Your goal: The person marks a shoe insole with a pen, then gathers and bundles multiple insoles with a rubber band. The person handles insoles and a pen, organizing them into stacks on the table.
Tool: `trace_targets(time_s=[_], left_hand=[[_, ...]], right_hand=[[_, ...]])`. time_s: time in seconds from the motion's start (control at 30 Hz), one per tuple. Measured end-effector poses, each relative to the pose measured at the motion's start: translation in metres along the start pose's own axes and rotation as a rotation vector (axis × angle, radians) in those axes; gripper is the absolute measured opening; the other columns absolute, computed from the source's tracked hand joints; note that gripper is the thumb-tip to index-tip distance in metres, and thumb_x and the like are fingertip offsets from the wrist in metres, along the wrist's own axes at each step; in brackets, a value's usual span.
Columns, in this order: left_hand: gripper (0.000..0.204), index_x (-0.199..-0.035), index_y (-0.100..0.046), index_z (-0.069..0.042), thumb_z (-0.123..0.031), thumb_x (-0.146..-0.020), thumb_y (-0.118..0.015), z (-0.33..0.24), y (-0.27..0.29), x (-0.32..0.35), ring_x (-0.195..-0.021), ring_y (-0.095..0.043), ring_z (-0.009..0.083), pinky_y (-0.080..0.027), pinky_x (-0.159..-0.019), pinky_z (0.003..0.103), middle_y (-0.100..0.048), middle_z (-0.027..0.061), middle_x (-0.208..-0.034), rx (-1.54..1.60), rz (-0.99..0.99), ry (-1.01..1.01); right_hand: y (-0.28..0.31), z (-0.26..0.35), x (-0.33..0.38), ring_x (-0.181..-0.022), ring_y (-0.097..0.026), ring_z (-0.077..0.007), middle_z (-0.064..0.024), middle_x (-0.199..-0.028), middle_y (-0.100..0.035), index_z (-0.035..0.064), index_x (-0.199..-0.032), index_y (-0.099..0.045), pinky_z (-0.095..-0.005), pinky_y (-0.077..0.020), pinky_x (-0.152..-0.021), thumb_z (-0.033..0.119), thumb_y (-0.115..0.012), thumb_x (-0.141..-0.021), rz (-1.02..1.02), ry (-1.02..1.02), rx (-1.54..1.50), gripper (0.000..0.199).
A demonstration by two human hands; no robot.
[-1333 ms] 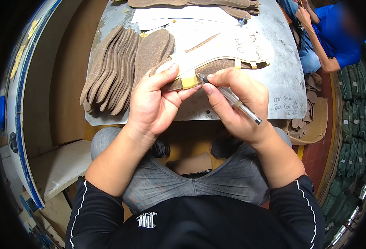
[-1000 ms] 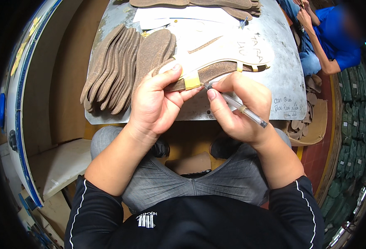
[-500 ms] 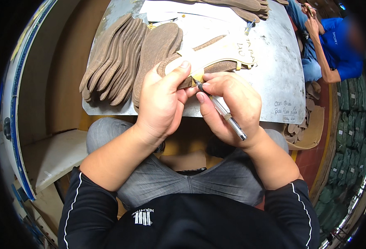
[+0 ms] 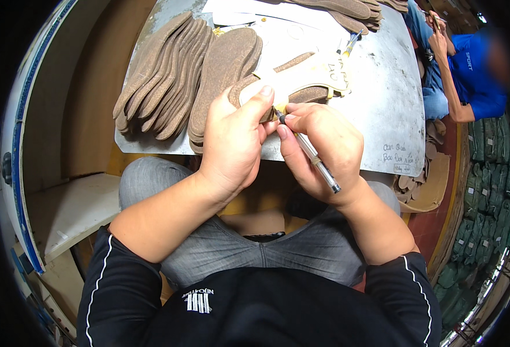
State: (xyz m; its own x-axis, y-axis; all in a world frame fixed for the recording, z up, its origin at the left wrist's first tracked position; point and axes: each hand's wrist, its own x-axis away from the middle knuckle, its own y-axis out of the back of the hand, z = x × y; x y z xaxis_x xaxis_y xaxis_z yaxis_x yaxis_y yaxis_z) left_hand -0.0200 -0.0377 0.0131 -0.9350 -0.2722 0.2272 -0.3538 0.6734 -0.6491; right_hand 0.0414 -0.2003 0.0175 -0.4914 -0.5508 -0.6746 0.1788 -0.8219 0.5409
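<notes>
My left hand (image 4: 232, 139) is closed around the near end of a brown, cork-like shoe sole (image 4: 310, 95), its thumb pressing a pale yellow template (image 4: 307, 77) flat on top. Dark handwriting marks the template's far end. In my right hand (image 4: 333, 144) is a clear-barrelled pen (image 4: 319, 162), pinched between thumb and fingers. The pen's tip meets the template's side edge by the left fingers; the exact contact is partly hidden. Just left of my left hand lies a short pile of similar soles (image 4: 220, 72).
A row of leaning soles (image 4: 159, 75) fills the metal table's (image 4: 385, 110) left side. White paper (image 4: 278, 13), more soles (image 4: 347, 8) and several pens (image 4: 352, 43) lie farther back. At right sit a person in blue (image 4: 468, 69) and a carton of brown pieces (image 4: 434, 182).
Both hands keep their grips, with only a slight shift of the pen and fingers at the template's edge. The whole view has moved a little.
</notes>
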Motion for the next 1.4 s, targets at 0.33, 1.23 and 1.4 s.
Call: trace_targets(time_s=[0.33, 1.23, 1.4], left_hand=[[0.024, -0.137, -0.072, -0.001, -0.016, -0.119, -0.067, -0.0017, -0.0029, -0.0006, -0.107, -0.078, 0.0148, -0.064, -0.088, 0.030, -0.080, 0.0088, -0.123, 0.007, 0.026, -0.046], [0.026, -0.136, -0.073, -0.002, -0.020, -0.118, -0.068, -0.0008, 0.0035, -0.0024, -0.110, -0.077, 0.0142, -0.064, -0.092, 0.032, -0.080, 0.0082, -0.124, -0.035, -0.005, 0.002], [0.027, -0.138, -0.073, -0.001, -0.019, -0.119, -0.067, -0.0013, 0.0023, -0.0022, -0.109, -0.077, 0.0148, -0.065, -0.091, 0.032, -0.080, 0.0092, -0.125, -0.023, 0.027, -0.018]], right_hand=[[-0.0005, 0.0020, -0.0001, -0.093, -0.083, -0.0393, -0.0179, -0.095, -0.080, -0.0003, -0.100, -0.077, -0.0460, -0.0679, -0.086, 0.001, -0.086, -0.093, -0.006, 0.002, 0.011, 0.012], [-0.0032, 0.0056, 0.0002, -0.084, -0.081, -0.0355, -0.0155, -0.090, -0.077, -0.0032, -0.097, -0.075, -0.0522, -0.0717, -0.096, -0.007, -0.083, -0.094, 0.038, -0.009, -0.019, 0.010], [-0.0033, 0.0045, 0.0020, -0.095, -0.082, -0.0414, -0.0150, -0.093, -0.078, 0.0009, -0.100, -0.076, -0.0488, -0.0691, -0.094, 0.001, -0.085, -0.094, 0.038, -0.028, -0.015, 0.011]])
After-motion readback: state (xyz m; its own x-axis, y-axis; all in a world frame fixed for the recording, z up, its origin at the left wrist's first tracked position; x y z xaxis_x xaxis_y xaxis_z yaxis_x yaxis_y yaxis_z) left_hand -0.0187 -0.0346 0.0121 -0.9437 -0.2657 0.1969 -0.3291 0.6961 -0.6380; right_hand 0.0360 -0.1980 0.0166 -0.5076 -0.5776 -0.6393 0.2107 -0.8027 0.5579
